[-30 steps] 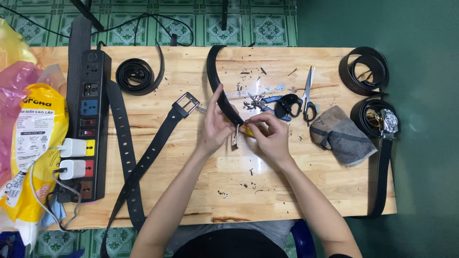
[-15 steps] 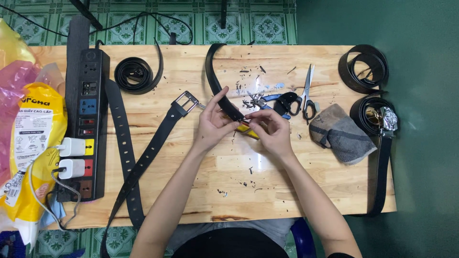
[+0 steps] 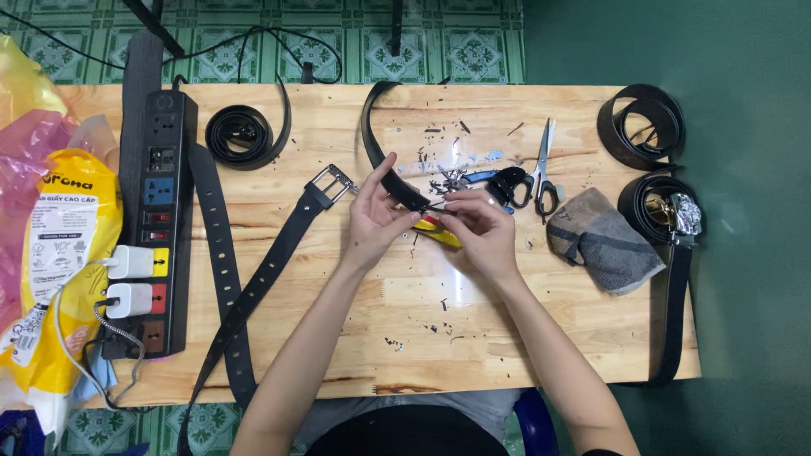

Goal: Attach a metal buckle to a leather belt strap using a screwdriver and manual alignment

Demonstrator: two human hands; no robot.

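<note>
Pine-coloured planks make up the wooden table (image 3: 279, 355), which stands on green patterned floor tiles (image 3: 236, 42) with a plain dark green surface to its right. Taking the black power strip (image 3: 156, 219) at the table's left edge as landmark: left of it lie yellow and pink plastic bags (image 3: 51, 219); just right of it a long black punched leather belt (image 3: 221, 253) runs toward the near edge, beside a black belt with a silver frame buckle (image 3: 279, 253) lying diagonally. Further right, near the table's middle, the left hand (image 3: 376, 221) pinches the end of a curved black leather strap (image 3: 384, 165) between thumb and fingertips; the strap's long axis runs away from the person, arcing toward the far edge. The right hand (image 3: 481, 228) meets it there, fingers closed on the strap end and on a small yellow tool (image 3: 439, 235). Beyond them sit black-handled scissors (image 3: 541, 169), a grey folded cloth (image 3: 604, 241) and two coiled black belts (image 3: 655, 169).
</note>
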